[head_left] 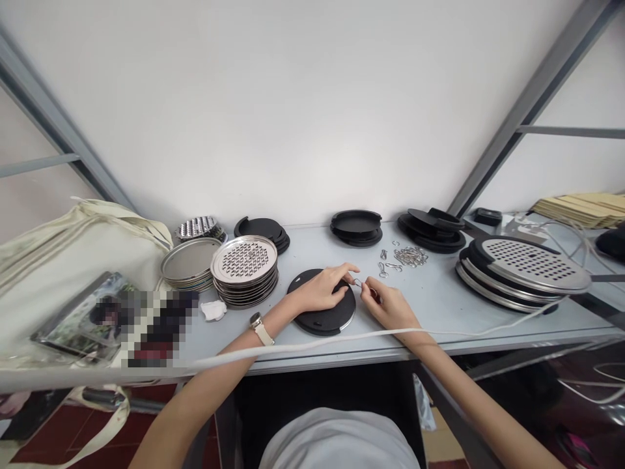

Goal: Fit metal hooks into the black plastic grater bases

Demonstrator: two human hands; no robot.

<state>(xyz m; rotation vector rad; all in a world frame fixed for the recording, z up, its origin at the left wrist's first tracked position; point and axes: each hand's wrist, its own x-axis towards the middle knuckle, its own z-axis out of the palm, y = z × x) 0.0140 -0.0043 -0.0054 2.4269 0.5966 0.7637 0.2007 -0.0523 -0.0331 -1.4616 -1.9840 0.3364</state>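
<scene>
A black round disc (319,319) with a metal rim showing at its lower right lies flat on the table before me. My left hand (328,286) is on it, thumb across the top and fingers bent around its far right edge, index finger stretched out. Just right of the disc, my right hand (383,301) pinches a small metal wire clip (358,283), whose looped end points toward the left fingers. Whether the clip passes through the disc is hidden. Behind my right hand lies a loose pile of metal clips (411,256), with several stray ones nearer.
Stacked metal grater discs (245,260) and plain metal discs (190,260) stand left. Black round parts (356,227) line the wall. Assembled graters (530,264) are piled right. A white cable (303,348) crosses in front of my forearms. A cloth bag (43,260) sits left.
</scene>
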